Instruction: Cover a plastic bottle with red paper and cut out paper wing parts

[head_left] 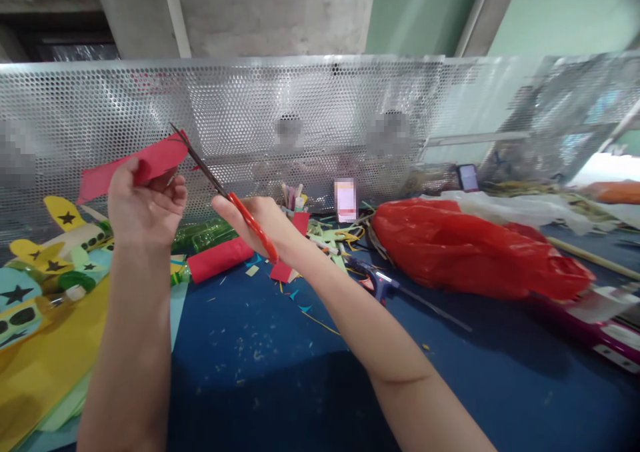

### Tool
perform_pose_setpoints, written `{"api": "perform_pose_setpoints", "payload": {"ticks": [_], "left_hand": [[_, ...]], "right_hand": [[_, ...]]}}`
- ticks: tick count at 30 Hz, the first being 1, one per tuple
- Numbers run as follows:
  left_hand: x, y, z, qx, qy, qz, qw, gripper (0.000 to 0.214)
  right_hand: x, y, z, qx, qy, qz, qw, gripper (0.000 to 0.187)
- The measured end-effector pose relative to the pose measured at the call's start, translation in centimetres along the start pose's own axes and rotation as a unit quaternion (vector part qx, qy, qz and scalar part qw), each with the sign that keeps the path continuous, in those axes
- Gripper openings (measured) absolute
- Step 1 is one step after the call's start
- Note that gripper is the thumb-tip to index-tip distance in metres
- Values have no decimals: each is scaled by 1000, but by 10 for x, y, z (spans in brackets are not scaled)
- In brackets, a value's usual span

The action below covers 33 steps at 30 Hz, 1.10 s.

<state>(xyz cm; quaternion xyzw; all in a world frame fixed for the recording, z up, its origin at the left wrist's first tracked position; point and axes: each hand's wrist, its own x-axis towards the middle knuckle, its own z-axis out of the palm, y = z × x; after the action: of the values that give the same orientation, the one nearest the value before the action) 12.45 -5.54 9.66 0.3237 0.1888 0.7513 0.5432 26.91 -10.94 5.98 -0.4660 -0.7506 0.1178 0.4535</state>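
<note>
A red paper strip (163,153) is raised in the air on the left side of the view, above the tabletop (240,385), tilted so that its right end is higher. The left hand (147,202) holds it, the thumb lying against the strip and the other fingers loosely curled. At its upper right end, the blades of the scissors (245,213) cross the paper; whether the paper sits between them, I cannot tell. The right hand (263,215) has its fingers closed around the red handles.

Below the hands, a green bottle wrapped in red paper (220,260) lies on its side, with green bottles (210,234) just behind it. Small paper scraps (253,271) are scattered nearby. To the left stand yellow and pale green shapes marked with black stars (67,213), beside a large yellow sheet (60,365). To the right of the forearm rests a glue gun (383,284), near a crumpled red plastic bag (450,245). Farther back, a lit phone (346,200) leans upright before a perforated metal screen (235,99).
</note>
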Motion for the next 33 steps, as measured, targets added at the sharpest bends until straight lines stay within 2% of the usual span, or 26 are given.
{"api": "perform_pose_setpoints", "payload": {"ticks": [21, 27, 33], "left_hand": [[0, 1, 0, -5, -4, -2, 1000, 21], [-2, 0, -1, -16, -32, 1, 999, 15], [-2, 0, -1, -21, -22, -8, 1000, 11]], "right_hand": [[-1, -1, -1, -4, -2, 16, 1000, 52], [-2, -1, -3, -2, -6, 24, 1000, 51], [-2, -2, -3, -5, -9, 32, 999, 50]]}}
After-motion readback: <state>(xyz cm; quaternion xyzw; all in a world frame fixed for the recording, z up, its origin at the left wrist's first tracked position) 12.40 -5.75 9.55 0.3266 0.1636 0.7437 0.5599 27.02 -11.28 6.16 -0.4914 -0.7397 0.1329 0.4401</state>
